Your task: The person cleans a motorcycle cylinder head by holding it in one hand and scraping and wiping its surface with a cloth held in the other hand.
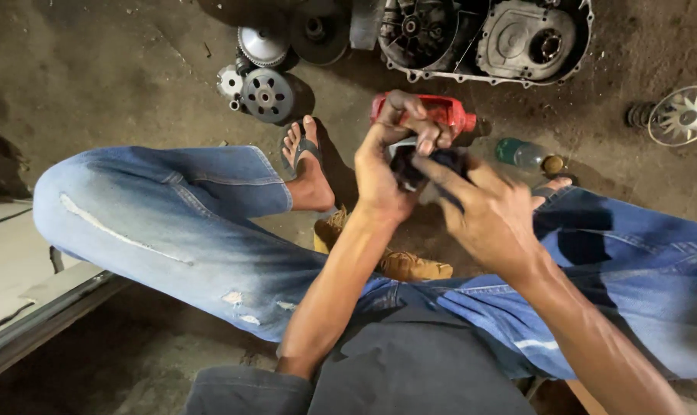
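The left hand [383,173] and right hand [491,215] both grip a small dark part [410,165]. Fingers are closed tight. It could slip onto the dirt floor [118,69] if they loosen.

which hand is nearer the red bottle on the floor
Left. The left hand is raised right in front of the red bottle, its fingers overlapping it in the picture. The right hand sits lower and nearer the person, gripping the dark part both hands hold.

Single head-worn view, facing steeply down, close over lap and floor [95,69]
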